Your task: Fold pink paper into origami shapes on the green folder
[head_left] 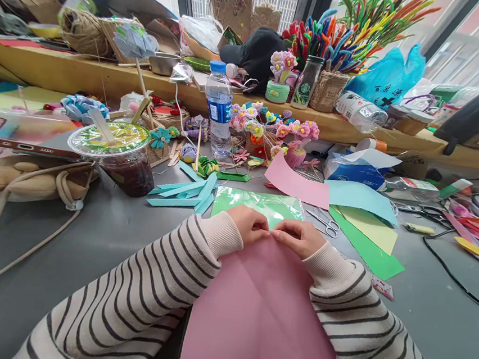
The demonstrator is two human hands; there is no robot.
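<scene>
A large sheet of pink paper (264, 317) hangs toward me over the near part of the table, with a faint crease running across it. My left hand (248, 224) pinches its far edge. Close beside it, fingertips nearly touching, my right hand (295, 236) pinches the same edge. Just beyond my hands lies a green sheet under shiny clear plastic (258, 202). Folded light-blue paper strips (190, 191) are heaped to the left of it. Small scissors (325, 223) rest to the right of my right hand.
A lidded cup of dark drink (122, 162) stands at the left, near a water bottle (219, 115). Coloured paper pieces (365, 231) spread to the right, where a black cable (454, 273) crosses the table. Handmade flowers (276, 124) and a cluttered wooden shelf (181, 83) line the back.
</scene>
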